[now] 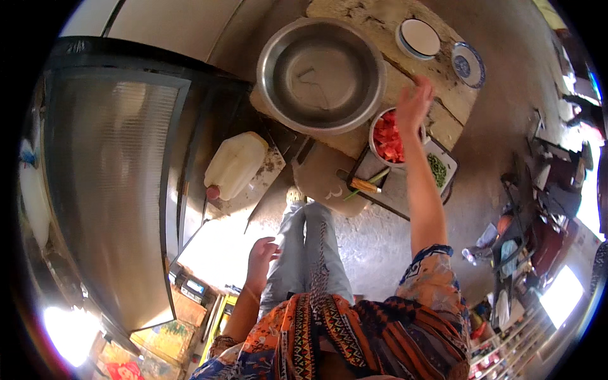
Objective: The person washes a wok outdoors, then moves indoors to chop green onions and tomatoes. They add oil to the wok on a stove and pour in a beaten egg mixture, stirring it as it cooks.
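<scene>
My right hand (415,106) reaches over the far right edge of a bowl of chopped red pieces (387,136), which look like tomato. Its fingers are loosely apart, with nothing visible in them, and the wrist hides part of the bowl. Under the bowl lies a tray with a cutting board (396,190), bearing chopped green pieces (437,170) at the right. A tan handle (365,185), perhaps a knife's, and a long green stalk (352,194) rest at the board's left. Beside my left thigh hangs my left hand (261,259), empty, fingers slightly curled and apart.
A wide metal basin (323,76) sits on the worn wooden table (453,117), with a white enamel dish (419,39) and a blue-patterned bowl (468,64) to its right. A whitish plastic jug (236,166) lies at left, near a tall dark-framed cabinet (111,177).
</scene>
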`<state>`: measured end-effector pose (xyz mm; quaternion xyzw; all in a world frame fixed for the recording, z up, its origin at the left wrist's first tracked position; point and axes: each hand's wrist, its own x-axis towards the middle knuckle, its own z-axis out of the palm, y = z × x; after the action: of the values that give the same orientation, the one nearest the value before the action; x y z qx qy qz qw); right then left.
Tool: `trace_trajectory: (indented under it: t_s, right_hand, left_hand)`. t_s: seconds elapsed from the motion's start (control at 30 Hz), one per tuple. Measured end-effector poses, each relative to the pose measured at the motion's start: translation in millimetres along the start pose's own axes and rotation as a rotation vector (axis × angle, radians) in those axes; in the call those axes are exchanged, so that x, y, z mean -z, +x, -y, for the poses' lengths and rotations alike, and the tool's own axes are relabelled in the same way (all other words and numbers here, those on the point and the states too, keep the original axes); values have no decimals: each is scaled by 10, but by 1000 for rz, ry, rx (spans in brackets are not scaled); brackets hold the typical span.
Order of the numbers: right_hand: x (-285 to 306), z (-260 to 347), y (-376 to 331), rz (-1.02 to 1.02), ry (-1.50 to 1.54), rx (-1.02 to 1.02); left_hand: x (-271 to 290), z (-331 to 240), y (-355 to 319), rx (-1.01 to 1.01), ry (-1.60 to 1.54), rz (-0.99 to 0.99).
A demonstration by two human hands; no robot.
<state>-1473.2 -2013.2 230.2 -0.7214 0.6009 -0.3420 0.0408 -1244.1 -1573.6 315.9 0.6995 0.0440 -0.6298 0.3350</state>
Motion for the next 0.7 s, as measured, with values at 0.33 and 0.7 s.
trace_trajectory:
  t_s: [0.33,0.7]
  right_hand:
    - [-1526,1113,-617,790,-184,-111]
    - [-1529,1141,-593,904,-148,-64]
  left_hand:
    - [-326,-192,121,-37,-148,32]
    - [-475,-603,1414,-527,-51,-23]
